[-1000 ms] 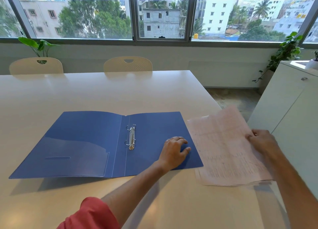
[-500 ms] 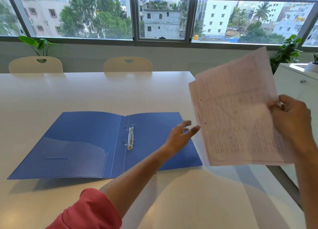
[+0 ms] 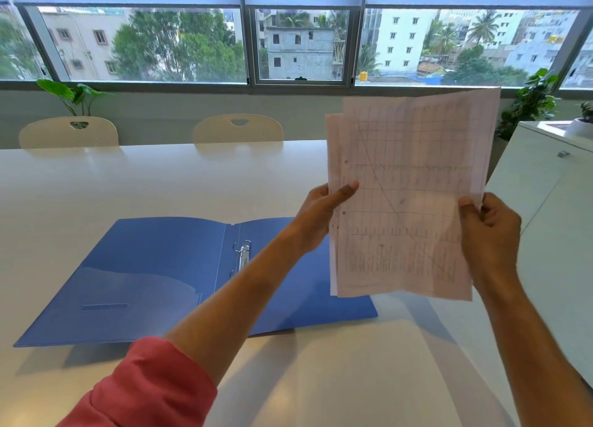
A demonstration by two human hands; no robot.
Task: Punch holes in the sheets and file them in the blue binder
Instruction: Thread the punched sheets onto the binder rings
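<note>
Two hands (image 3: 316, 216) (image 3: 489, 226), one sheaf (image 3: 407, 202), one binder (image 3: 154, 279)

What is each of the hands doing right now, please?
Left hand: closed on the left edge of the sheets.
Right hand: closed on the sheets' right edge.

A stack of sheets (image 3: 407, 202), printed with a faint grid and lines of text, is held upright above the white tabletop (image 3: 160, 186); the left hand (image 3: 321, 214) pinches its left edge, where small punched holes show, and the right hand (image 3: 489, 230) grips its right edge. Below and to the left, the blue binder (image 3: 154, 275) lies open and flat, its metal ring mechanism (image 3: 243, 258) at the spine, partly crossed by the left forearm with its red sleeve (image 3: 144, 388).
</note>
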